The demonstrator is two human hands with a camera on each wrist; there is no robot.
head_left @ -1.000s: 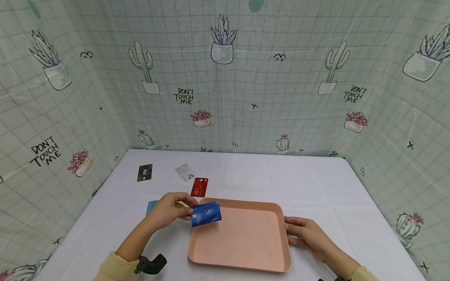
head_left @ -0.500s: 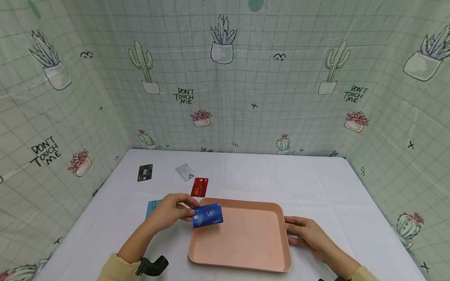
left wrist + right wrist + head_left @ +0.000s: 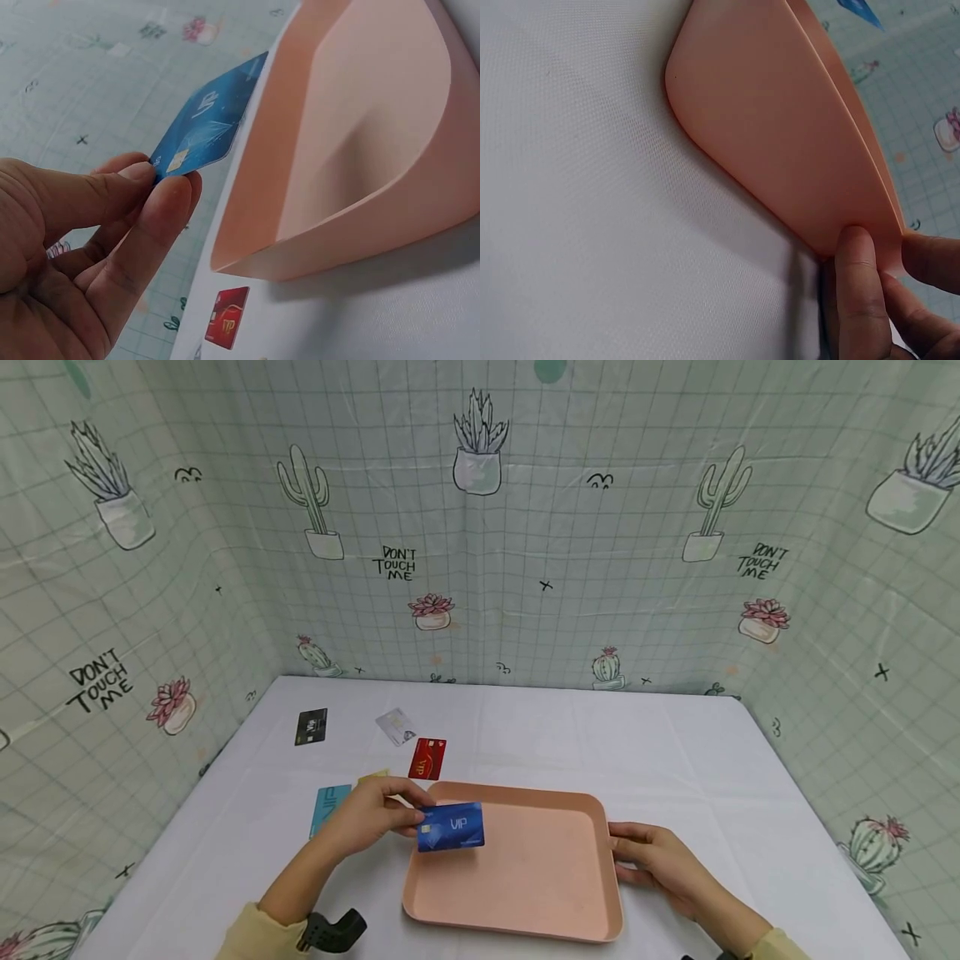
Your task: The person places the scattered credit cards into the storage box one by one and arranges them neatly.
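Note:
My left hand (image 3: 375,818) pinches a blue VIP card (image 3: 452,827) by one end, between thumb and fingers. The card is held above the left part of a pink tray (image 3: 525,868); in the left wrist view the blue card (image 3: 210,120) is tilted beside the tray's wall (image 3: 262,165). My right hand (image 3: 660,864) rests its fingertips against the outside of the tray's right side. Those fingers (image 3: 859,277) press on the pink wall (image 3: 780,127) close to a corner in the right wrist view.
A red VIP card (image 3: 427,759) lies behind the tray, with a silver card (image 3: 396,727) and a black card (image 3: 311,727) farther back. A light blue card (image 3: 327,806) and a yellow card (image 3: 373,774) are partly hidden by my left hand. Patterned cloth walls surround the white table (image 3: 675,760).
My left hand has carried the blue card slightly right and toward me over the tray. More of the light blue card and the yellow card's edge now show. My right hand stays put.

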